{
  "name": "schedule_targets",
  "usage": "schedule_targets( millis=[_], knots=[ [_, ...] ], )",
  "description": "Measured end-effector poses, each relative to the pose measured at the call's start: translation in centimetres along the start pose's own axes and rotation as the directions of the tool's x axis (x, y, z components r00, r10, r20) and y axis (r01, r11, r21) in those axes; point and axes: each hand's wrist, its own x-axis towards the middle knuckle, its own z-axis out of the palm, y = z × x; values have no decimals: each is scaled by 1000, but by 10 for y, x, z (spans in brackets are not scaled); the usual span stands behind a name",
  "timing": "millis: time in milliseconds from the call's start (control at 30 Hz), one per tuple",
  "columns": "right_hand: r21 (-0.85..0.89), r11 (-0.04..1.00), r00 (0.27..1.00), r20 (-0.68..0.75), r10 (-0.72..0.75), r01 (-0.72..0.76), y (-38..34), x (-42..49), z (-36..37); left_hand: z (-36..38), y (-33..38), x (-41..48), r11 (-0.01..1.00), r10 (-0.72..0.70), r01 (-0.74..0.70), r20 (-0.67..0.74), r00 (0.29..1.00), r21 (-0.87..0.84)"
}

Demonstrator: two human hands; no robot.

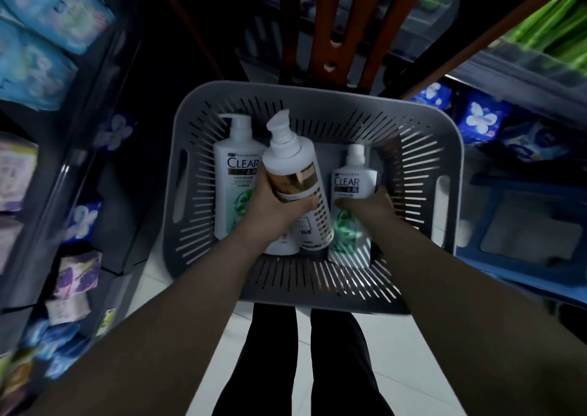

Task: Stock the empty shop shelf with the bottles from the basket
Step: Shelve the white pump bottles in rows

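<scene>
Step in hand: lifting the gold-banded pump bottle (293, 177) out of the basket (451, 148), by my judgement; worth keeping it pump-end up and raising it straight clear of the rim before turning toward the shelf; taking one bottle per hand is asking for a firm hold low on each body, not on the pump neck
Gold-banded pump bottle: standing tilted above the basket's middle, leaning over its neighbours; white body, white pump head, shiny gold label band, dark print below
Left hand: the left hand (279, 207) is clamping round that bottle's middle, thumb lying across the front
Small CLEAR bottle (347, 177): lying in the basket's right part, cap pointing away; white with green leaf art; partly blurred
Right hand: the right hand (370, 207) is curling across that bottle's middle, fingertips hooking over its left edge
Large CLEAR bottle (236, 174): lying untouched along the basket's left side
Basket: grey, slotted walls, sitting in front of the person's legs
Surroundings: packets (28, 66) filling shelving on both sides; white floor tiles (263, 368) below; the empty shelf is not showing
</scene>
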Motion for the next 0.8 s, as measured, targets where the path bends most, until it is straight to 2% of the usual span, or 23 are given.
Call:
schedule_targets(
  millis=[100, 233, 467, 633, 800],
  knots=[
    [13, 1000, 999, 32, -9, 9, -4, -5, 1, -5, 6, -7, 997, 4, -8, -43, 999, -76],
    [18, 985, 982, 74, -172, 171, -7, -23, -6, -16, 23, -26, 992, 38, -52, -118, 992, -114],
    [56, 884, 870, 158, -467, 464, -48, -112, -44, -50, 84, -89, 978, 144, -178, -266, 953, -111],
    [78, 795, 759, 256, -599, 601, -106, -191, -72, -84, 141, -153, 952, 251, -299, -386, 888, -69],
    [157, 663, 566, 401, -720, 732, -168, -284, -82, -125, 180, -238, 931, 277, -363, -580, 766, -36]
  ],
)
